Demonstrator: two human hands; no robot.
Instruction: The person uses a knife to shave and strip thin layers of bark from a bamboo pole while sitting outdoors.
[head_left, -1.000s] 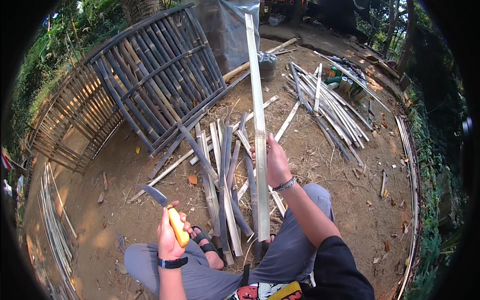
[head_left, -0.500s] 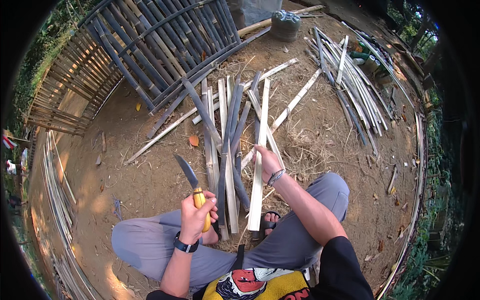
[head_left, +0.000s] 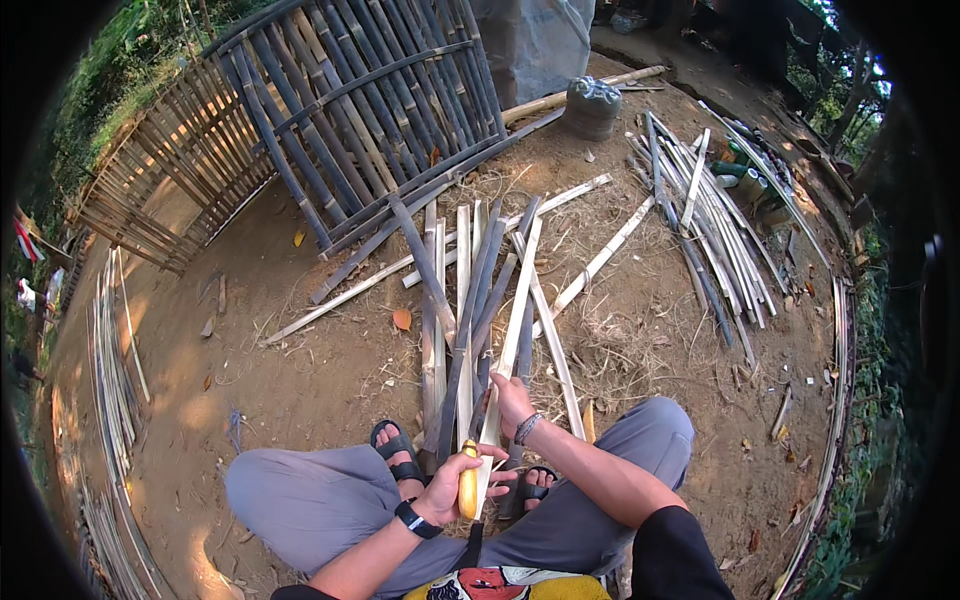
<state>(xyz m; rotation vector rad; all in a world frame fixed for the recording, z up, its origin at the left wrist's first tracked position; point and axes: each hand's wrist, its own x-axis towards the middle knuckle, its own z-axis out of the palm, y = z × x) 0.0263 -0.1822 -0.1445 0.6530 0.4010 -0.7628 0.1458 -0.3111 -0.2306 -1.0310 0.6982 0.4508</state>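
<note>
Bare brown packed-earth ground (head_left: 300, 390), strewn with dry straw and chips, lies in dappled sunlight. A large woven lattice panel of dark bamboo slats (head_left: 330, 120) lies on the ground at its far left, with a grey-green plastic jerrycan (head_left: 592, 106) just to the right of the panel's far corner and a grey tarpaulin sheet (head_left: 540, 40) behind it. Well to the right of the panel lies a loose heap of pale split bamboo strips (head_left: 715, 220), while green foliage (head_left: 90, 90) borders the yard beyond the panel's left edge.

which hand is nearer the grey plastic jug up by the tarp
Right. The right hand on the pale bamboo strip lies closer to the grey plastic jug; the left hand sits lower.
</note>
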